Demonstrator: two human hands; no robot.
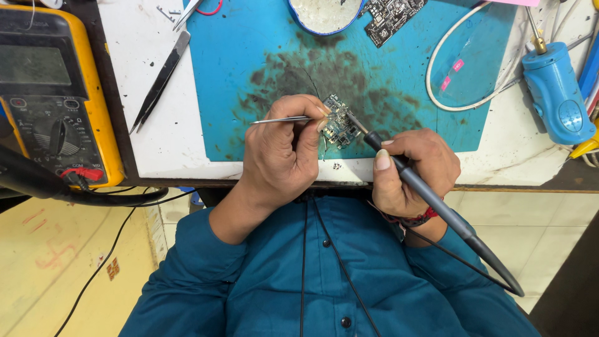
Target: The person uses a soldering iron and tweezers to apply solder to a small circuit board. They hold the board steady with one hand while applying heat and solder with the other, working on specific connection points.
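blue work mat (262, 37) on white bench, scorched dark in middle. yellow multimeter (53, 87) far left, blue tool (555, 93) far right. small circuit board (341, 121) sits at mat's near edge, between both hands. right hand (415, 168) closed round soldering iron (430, 200), tip touching board. left hand (281, 153) pinches tweezers (281, 120), points at board edge. judgement: brace both wrists on bench edge, keep tweezers steady, iron contact brief. hidden: joint itself under fingers, part in tweezers too small to tell; second board (390, 15) and dish cut off at top.

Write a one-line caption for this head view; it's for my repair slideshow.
Left hand steadies tweezers on a small circuit board; right hand applies a soldering iron.
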